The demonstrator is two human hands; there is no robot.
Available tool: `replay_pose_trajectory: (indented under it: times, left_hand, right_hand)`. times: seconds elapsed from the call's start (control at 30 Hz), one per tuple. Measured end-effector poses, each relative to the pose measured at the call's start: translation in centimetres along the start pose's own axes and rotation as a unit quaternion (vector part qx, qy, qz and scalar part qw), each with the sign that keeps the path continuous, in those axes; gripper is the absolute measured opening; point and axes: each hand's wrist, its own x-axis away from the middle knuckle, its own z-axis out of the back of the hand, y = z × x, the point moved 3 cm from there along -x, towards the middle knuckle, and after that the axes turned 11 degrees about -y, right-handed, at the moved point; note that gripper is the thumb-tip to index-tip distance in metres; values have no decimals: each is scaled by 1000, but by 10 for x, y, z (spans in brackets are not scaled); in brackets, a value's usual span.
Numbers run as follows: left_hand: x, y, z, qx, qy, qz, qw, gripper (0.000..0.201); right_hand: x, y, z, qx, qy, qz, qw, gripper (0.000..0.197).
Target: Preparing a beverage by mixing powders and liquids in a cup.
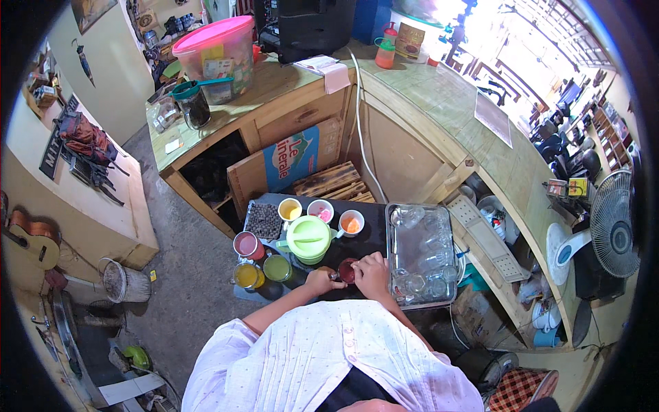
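A small glass of dark red liquid (pixel 347 270) stands low on the dark table, between my two hands. My left hand (pixel 322 281) is closed at its left side, with a small shiny part at the fingertips, perhaps the handle. My right hand (pixel 371 273) has its fingers bent round the right side and rim. A lidded light-green pitcher (pixel 307 237) is just beyond. White cups with yellow (pixel 290 209), pink (pixel 320 211) and orange contents (pixel 352 222) stand behind it. On the left are a pink-red cup (pixel 248 245), a green drink (pixel 277 268) and a yellow mug (pixel 248 276).
A metal tray (pixel 451 237) with several clear glasses lies right of my right hand. Dark round pieces (pixel 264 221) fill a container at the far left. A wooden counter (pixel 412 93) curves round the far and right sides. A fan (pixel 607 220) stands at right.
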Motion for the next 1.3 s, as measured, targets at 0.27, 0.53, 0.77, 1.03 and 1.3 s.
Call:
replay_pose_trajectory:
  times: [0.27, 0.53, 0.77, 1.03, 1.3]
  left_hand:
    - [3, 6, 4, 4, -1, -11, 1000, 60]
    - [3, 1, 0, 8, 44, -17, 999, 60]
    - [4, 3, 2, 8, 42, -22, 999, 59]
    - [2, 3, 2, 8, 25, -11, 1000, 58]
    - [4, 4, 2, 26, 49, -30, 998, 60]
  right_hand:
    - [1, 6, -5, -8, -26, -4, 1000, 5]
    - [1, 7, -5, -24, -34, -7, 999, 5]
    - [1, 7, -5, -8, -34, -22, 999, 6]
    - [3, 8, -5, 1, -47, -27, 999, 6]
    - [2, 6, -4, -49, -10, -6, 999, 5]
